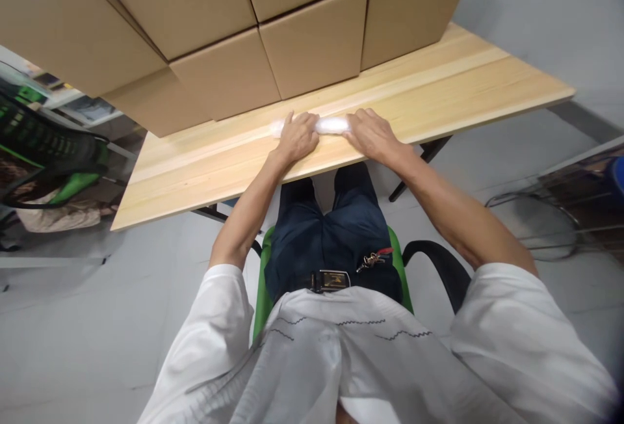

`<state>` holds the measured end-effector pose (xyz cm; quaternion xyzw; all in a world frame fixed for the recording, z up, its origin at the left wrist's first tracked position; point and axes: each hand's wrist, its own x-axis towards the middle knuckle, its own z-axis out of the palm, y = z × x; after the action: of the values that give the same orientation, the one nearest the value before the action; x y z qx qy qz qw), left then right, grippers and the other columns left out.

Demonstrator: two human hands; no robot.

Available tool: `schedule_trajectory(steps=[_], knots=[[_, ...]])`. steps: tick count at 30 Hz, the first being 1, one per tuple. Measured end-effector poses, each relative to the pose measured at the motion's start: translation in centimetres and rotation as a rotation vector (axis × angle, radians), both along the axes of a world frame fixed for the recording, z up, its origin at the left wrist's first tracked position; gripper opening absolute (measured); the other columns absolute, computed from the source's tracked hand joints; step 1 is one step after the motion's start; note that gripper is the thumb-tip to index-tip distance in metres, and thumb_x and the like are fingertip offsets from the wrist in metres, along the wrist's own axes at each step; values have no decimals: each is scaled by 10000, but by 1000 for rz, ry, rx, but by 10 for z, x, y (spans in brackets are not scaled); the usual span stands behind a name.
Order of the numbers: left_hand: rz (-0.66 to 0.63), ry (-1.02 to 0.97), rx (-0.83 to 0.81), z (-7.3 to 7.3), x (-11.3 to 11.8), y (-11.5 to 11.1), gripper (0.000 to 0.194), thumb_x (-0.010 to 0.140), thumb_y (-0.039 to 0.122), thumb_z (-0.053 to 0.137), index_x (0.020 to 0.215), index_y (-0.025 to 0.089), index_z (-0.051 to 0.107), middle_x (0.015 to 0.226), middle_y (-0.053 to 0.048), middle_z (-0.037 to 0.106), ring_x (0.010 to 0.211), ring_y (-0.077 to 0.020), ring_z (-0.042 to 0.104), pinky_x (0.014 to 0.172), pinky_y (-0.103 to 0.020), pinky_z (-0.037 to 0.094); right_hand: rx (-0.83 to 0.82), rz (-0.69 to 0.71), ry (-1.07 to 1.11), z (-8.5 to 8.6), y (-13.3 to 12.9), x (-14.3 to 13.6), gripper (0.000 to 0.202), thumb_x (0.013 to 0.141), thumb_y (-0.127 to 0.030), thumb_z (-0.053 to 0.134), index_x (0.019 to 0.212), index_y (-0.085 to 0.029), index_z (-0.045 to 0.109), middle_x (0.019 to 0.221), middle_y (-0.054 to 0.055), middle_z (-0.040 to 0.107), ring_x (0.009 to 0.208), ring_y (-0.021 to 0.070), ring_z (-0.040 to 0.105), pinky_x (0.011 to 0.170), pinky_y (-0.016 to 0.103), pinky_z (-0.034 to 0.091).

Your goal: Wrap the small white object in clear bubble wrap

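A small white soft item [332, 126], perhaps a folded cloth or plastic bag, lies on the light wooden table [439, 92] near its front edge. My left hand [297, 138] rests palm down on its left part, and a white bit shows past my fingers. My right hand [371, 132] presses on its right end. Both hands lie flat with fingers curled onto the item. Most of it is hidden under my hands.
Stacked cardboard boxes [312, 47] fill the back of the table, close behind my hands. I sit on a green chair [263, 294] with black armrests. Another green chair [53, 151] stands at the left. A wire frame [550, 216] is on the floor at the right.
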<state>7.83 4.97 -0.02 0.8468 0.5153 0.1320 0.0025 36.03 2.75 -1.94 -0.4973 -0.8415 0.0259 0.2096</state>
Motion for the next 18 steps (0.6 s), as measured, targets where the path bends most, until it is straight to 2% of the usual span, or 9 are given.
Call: schedule_trajectory(steps=[6,11,15,18], knots=[[95,-12,80,-3,11,11,417,1154,262,575,1478,201,830,1637,-224,903,1848,-416,646,1683,-761,196,12,-28,40,-1,-1,-9,638,1275,-449,438,1706,-87,739,1598,341,836,1472,530,717,1233,678,623],[107,-94,6,1,11,16,337,1091,288,662,1364,232,851,1512,-185,939,1770,-443,696,1669,-761,202,0,-41,97,-2,5,-14,605,1261,-435,454,1664,-133,789,1556,287,884,1424,480,794,1248,634,650],[144,-176,25,1,13,14,307,1102,262,644,1313,221,863,1490,-208,933,1638,-432,776,1680,-720,166,-27,-12,165,0,6,-16,589,1271,-457,406,1550,-202,857,1477,232,926,1381,453,815,1212,608,679],[180,-321,22,2,14,10,259,1132,271,658,1281,250,869,1417,-171,957,1559,-396,822,1677,-670,216,3,-25,230,0,-1,-20,637,1277,-501,419,1635,-189,843,1530,245,909,1426,470,798,1241,640,680]])
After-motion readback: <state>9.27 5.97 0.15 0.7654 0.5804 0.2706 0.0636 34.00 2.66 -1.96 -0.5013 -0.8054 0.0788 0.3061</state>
